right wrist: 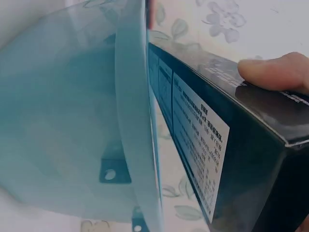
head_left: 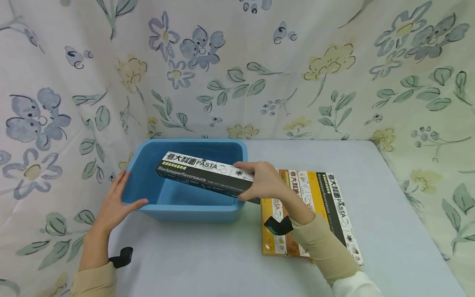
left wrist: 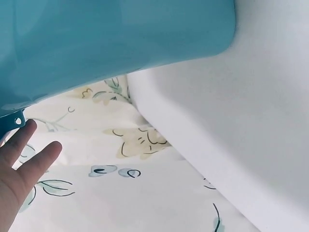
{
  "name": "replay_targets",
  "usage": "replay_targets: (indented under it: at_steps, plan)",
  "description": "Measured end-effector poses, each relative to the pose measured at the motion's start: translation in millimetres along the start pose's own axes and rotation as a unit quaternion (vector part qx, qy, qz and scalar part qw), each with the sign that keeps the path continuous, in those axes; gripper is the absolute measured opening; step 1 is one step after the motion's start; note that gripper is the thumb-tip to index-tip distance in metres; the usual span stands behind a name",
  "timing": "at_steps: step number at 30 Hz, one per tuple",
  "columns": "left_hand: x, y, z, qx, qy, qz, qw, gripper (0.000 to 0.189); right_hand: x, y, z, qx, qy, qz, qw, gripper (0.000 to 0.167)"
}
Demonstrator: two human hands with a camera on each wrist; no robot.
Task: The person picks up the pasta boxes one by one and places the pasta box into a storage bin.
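A black and white pasta box (head_left: 208,173) is in my right hand (head_left: 265,181), which grips its right end. The box hangs tilted over the blue bin (head_left: 185,213), its left end above the bin's inside. In the right wrist view the thumb presses on the box (right wrist: 207,140) beside the bin's rim (right wrist: 133,111). My left hand (head_left: 115,206) is at the bin's front left corner, its fingers spread and fairly straight along the outside. In the left wrist view the fingertips of the left hand (left wrist: 19,174) are close to a rim tab (left wrist: 12,121).
Several more pasta boxes lie side by side right of the bin: an orange and white one (head_left: 272,243) and, at the right end, a black and white one (head_left: 339,206). The white table (head_left: 193,260) carries everything; a floral cloth (head_left: 237,74) hangs behind.
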State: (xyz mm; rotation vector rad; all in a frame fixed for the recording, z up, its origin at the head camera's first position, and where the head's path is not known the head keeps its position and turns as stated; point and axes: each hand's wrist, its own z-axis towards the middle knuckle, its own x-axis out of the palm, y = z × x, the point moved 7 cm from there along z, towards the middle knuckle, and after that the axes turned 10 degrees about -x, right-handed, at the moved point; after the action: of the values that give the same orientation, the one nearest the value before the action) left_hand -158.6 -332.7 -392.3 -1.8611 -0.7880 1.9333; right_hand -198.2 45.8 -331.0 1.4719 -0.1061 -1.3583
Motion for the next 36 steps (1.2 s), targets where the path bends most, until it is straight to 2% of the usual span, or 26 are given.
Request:
replay_targets:
  at_steps: [8, 14, 18, 24, 27, 31, 36]
  plan:
    - [-0.6, 2.7, 1.4, 0.004, 0.004, -0.012, 0.9999, 0.103, 19.0, 14.4, 43.2, -0.021, 0.109, -0.053, 0.9924, 0.076]
    - [0.2, 3.3, 2.1, 0.01, 0.002, 0.001, 0.9999, 0.103, 37.3, 12.9, 67.9, -0.011, 0.211, -0.088, 0.9735, 0.07]
    - [0.5, 3.7, 2.2, 0.014, 0.006, -0.002, 0.9999, 0.102, 51.8, 13.2, 80.3, -0.01, 0.255, -0.102, 0.9617, 0.066]
    - [-4.0, 4.0, 4.6, 0.015, 0.009, 0.001, 0.9998, 0.102, 73.3, 24.3, 107.8, 0.022, 0.276, -0.124, 0.9529, 0.067]
    - [-5.5, 2.3, 4.3, 0.013, 0.009, 0.013, 0.9998, 0.102, 82.8, 32.7, 117.2, 0.023, 0.286, -0.126, 0.9496, 0.067]
    - [-3.2, -0.2, 3.7, 0.009, 0.011, 0.024, 0.9996, 0.103, 90.0, 36.4, 120.0, 0.026, 0.296, -0.129, 0.9461, 0.065]
    - [-1.1, 1.9, 2.9, 0.003, 0.011, 0.015, 0.9998, 0.104, 97.5, 34.5, 119.0, 0.029, 0.306, -0.144, 0.9405, 0.064]
